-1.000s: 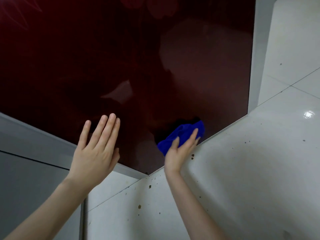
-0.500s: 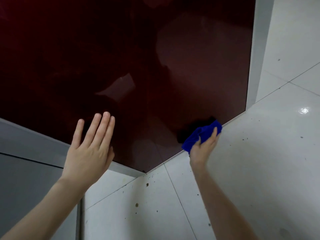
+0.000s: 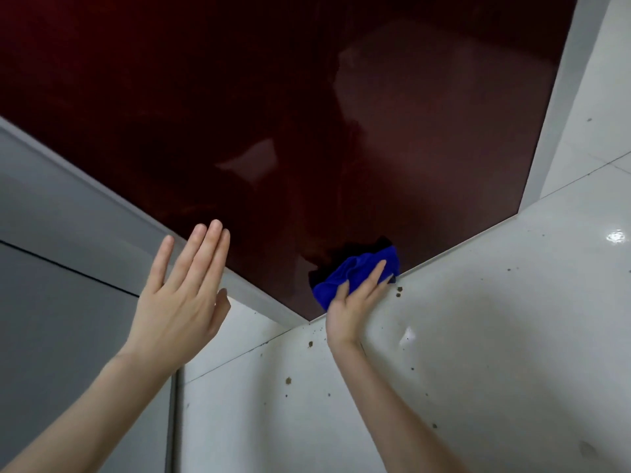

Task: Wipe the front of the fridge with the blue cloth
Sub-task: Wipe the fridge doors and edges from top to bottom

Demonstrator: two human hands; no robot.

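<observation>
The fridge front (image 3: 307, 114) is a glossy dark red panel that fills the upper part of the view, and it reflects the room. A bunched blue cloth (image 3: 355, 273) is pressed against the panel's lowest part, just above the floor. My right hand (image 3: 355, 305) lies flat on the cloth and holds it there, fingers pointing up. My left hand (image 3: 181, 302) is raised to the left with straight fingers held together, holding nothing, its fingertips near the fridge's grey lower-left edge (image 3: 143, 216).
A white tiled floor (image 3: 478, 336) with brown spots lies below and to the right of the fridge. A grey cabinet side (image 3: 51, 285) stands at the left. A grey strip (image 3: 560, 97) borders the fridge front on the right.
My right hand has slid the cloth back to the left along the fridge's bottom edge, after moving right half a second ago. My left hand stays raised in about the same place.
</observation>
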